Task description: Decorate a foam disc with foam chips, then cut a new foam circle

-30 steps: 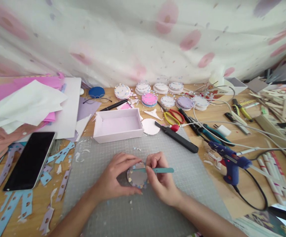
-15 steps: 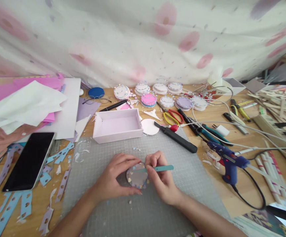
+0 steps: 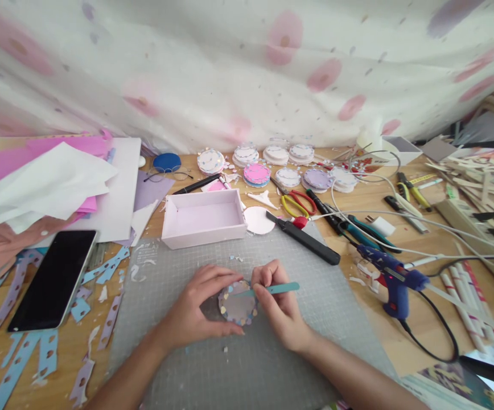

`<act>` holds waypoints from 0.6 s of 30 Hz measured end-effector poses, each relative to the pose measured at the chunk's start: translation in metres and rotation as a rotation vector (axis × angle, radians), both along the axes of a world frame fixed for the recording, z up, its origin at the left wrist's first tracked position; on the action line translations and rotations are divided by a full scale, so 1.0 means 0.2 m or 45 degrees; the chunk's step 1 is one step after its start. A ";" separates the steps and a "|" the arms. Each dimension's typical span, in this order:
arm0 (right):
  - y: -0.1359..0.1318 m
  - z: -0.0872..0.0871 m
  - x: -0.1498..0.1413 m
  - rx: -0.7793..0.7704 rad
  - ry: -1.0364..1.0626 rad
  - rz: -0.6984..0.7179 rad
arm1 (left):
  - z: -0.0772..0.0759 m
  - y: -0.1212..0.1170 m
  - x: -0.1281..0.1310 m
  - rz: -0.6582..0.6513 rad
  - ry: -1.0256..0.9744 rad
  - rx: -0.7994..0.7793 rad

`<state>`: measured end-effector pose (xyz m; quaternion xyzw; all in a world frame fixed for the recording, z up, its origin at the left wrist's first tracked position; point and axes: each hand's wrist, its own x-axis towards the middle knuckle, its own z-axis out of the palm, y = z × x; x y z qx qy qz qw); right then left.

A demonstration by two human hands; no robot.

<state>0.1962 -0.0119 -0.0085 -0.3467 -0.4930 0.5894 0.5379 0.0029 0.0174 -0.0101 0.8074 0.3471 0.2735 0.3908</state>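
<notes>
- Up front in the head view, a shallow pink box (image 3: 204,218) sits open on the worktop (image 3: 400,336), nothing visible inside.
- Nearer, a round paper disc (image 3: 237,302) lies on the grey cutting mat (image 3: 247,364) between both hands.
- Left hand (image 3: 196,310) curls around the disc's edge; right hand (image 3: 278,307) pinches teal tweezers (image 3: 272,288) over it.

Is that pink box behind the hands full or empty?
Empty. The pink box sits open-topped beyond the cutting mat, and its bare pale floor shows with nothing lying inside.
</notes>
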 end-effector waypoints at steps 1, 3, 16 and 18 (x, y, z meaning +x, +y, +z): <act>0.00 0.00 0.00 -0.002 0.000 -0.003 | 0.00 0.00 0.00 0.002 -0.004 0.000; 0.00 0.00 0.00 -0.007 0.000 -0.004 | 0.00 0.00 0.00 0.004 -0.018 0.002; 0.15 -0.04 0.07 -0.117 0.190 -0.425 | 0.01 -0.01 -0.01 0.081 0.025 -0.158; 0.16 -0.04 0.07 -0.080 0.161 -0.444 | 0.01 -0.01 0.00 0.093 0.043 -0.145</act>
